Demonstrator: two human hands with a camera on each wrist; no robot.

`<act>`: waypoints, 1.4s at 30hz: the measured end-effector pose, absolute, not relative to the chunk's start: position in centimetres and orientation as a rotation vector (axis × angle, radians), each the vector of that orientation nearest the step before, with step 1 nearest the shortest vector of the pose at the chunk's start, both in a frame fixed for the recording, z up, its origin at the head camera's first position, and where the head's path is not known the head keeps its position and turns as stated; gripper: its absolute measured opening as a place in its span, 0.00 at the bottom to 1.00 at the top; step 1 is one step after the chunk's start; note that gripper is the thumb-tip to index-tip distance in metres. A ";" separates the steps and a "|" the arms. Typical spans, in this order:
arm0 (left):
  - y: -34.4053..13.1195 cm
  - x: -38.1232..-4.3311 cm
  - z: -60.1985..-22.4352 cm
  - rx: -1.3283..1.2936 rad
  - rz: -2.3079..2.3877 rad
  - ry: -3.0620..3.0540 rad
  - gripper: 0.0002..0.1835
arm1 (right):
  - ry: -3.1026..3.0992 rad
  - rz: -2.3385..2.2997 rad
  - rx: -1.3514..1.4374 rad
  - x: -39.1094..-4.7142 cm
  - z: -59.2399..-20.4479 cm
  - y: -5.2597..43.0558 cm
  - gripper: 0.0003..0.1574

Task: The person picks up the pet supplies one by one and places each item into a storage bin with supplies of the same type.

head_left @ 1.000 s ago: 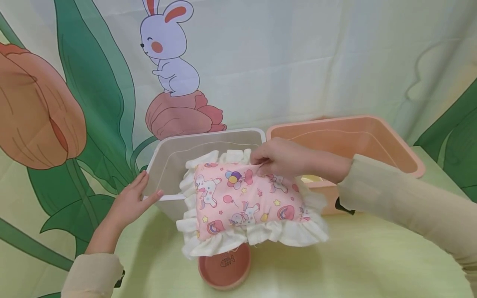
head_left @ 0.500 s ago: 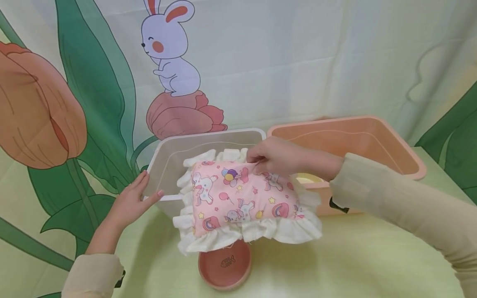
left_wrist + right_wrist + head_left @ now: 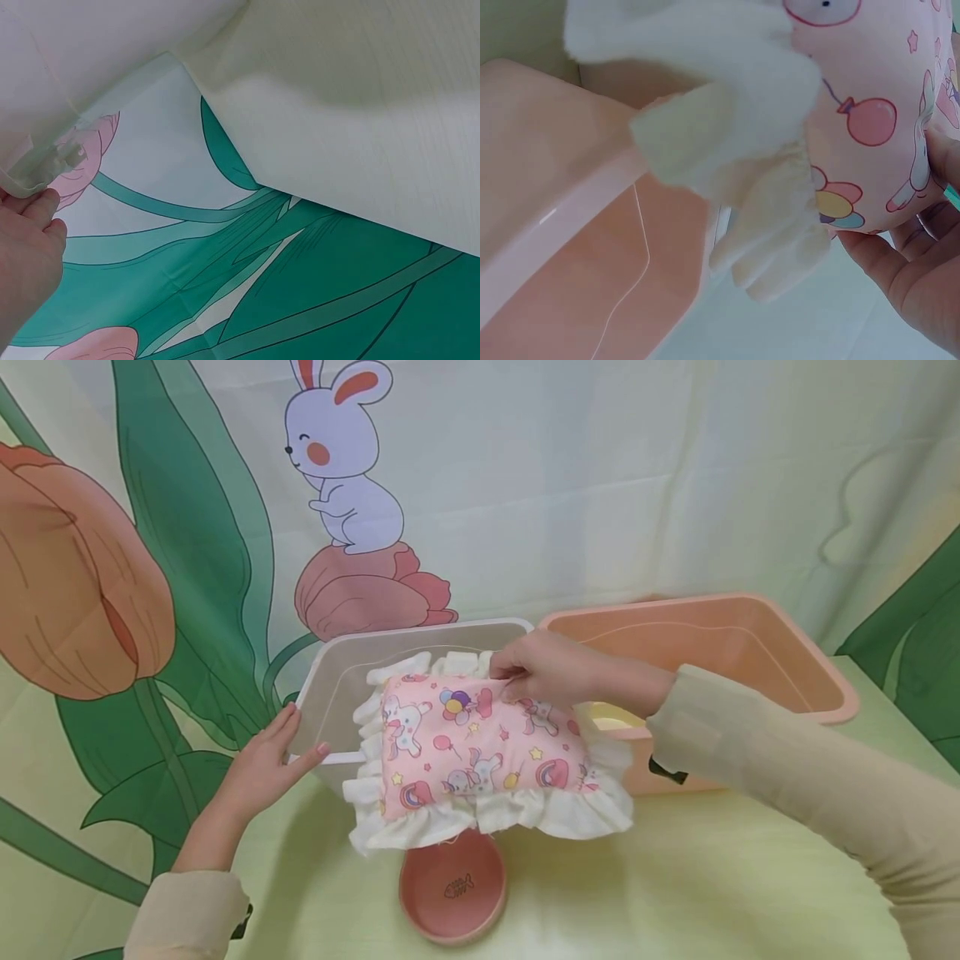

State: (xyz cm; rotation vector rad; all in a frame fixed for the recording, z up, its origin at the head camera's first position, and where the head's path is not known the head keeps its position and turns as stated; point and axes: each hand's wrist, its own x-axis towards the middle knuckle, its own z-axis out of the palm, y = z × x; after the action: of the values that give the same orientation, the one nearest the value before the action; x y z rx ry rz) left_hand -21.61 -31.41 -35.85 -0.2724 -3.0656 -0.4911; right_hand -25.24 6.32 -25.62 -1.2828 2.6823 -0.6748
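Observation:
A pink small pillow [image 3: 480, 752] printed with unicorns, stars and balloons, edged in white ruffles [image 3: 577, 818], hangs tilted over the front rim of a grey bin [image 3: 427, 631]. My right hand [image 3: 558, 668] pinches its upper edge between thumb and fingers. In the right wrist view the fingers [image 3: 922, 270] lie along the pillow's underside, one ruffle spread toward the peach bin. On the grey bin's front left corner rests my left hand [image 3: 258, 768], fingers extended along the side and thumb on the front rim. The left wrist view catches those fingers [image 3: 41, 217] at the rim.
A peach bin [image 3: 750, 602] stands right of the grey one, with something yellow [image 3: 615, 718] inside. Below the pillow sits a round pink bowl [image 3: 427, 910] with a fishbone drawing. Behind hangs a cloth [image 3: 600, 493] printed with a rabbit and tulips.
My right hand has carried the pillow slightly left and up, toward the grey bin, so more of the pink bowl shows. The left hand has stayed in place.

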 end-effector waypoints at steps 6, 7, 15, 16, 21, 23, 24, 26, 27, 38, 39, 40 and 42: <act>-31.5 -21.6 -35.9 -0.268 -0.493 -3.069 0.43 | 2.686 -0.700 -1.249 -25.7 -25.7 6.0 0.05; -31.5 -21.6 -35.9 -0.265 -0.494 -3.071 0.43 | 2.685 -0.700 -1.250 -25.7 -25.7 5.9 0.06; -31.5 -21.7 -36.0 -0.262 -0.482 -3.069 0.44 | 2.711 -0.661 -1.258 -26.3 -25.8 5.2 0.05; -31.5 -21.7 -36.0 -0.262 -0.482 -3.068 0.44 | 2.714 -0.657 -1.254 -26.4 -25.9 5.1 0.05; -31.4 -21.6 -36.0 -0.264 -0.476 -3.066 0.43 | 2.723 -0.645 -1.243 -26.8 -26.0 4.7 0.05; -31.4 -21.6 -35.9 -0.262 -0.478 -3.068 0.43 | 2.720 -0.648 -1.239 -27.0 -26.1 4.6 0.05; -31.4 -21.6 -35.9 -0.261 -0.479 -3.070 0.43 | 2.718 -0.651 -1.237 -27.0 -26.1 4.6 0.05; -31.4 -21.6 -35.9 -0.256 -0.484 -3.074 0.43 | 2.715 -0.658 -1.236 -27.1 -26.2 4.5 0.05; -31.4 -21.5 -35.9 -0.254 -0.484 -3.075 0.43 | 2.713 -0.662 -1.239 -27.2 -26.2 4.5 0.05; -31.4 -21.6 -36.0 -0.249 -0.487 -3.073 0.44 | 2.724 -0.672 -1.261 -27.7 -26.2 4.1 0.06; -31.4 -21.6 -35.9 -0.251 -0.485 -3.071 0.44 | 2.724 -0.676 -1.255 -27.7 -26.2 4.0 0.06; -31.4 -21.6 -35.9 -0.251 -0.487 -3.069 0.43 | 2.723 -0.679 -1.250 -27.8 -26.1 4.0 0.06; -31.4 -21.5 -35.9 -0.255 -0.487 -3.066 0.43 | 2.726 -0.685 -1.242 -27.9 -26.1 3.8 0.05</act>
State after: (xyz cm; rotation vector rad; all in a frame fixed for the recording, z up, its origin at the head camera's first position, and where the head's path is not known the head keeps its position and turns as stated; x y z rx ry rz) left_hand -21.53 -31.43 -35.90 -0.2549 -3.0656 -0.4866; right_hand -27.87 3.84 -26.07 -1.2419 2.7255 -0.6847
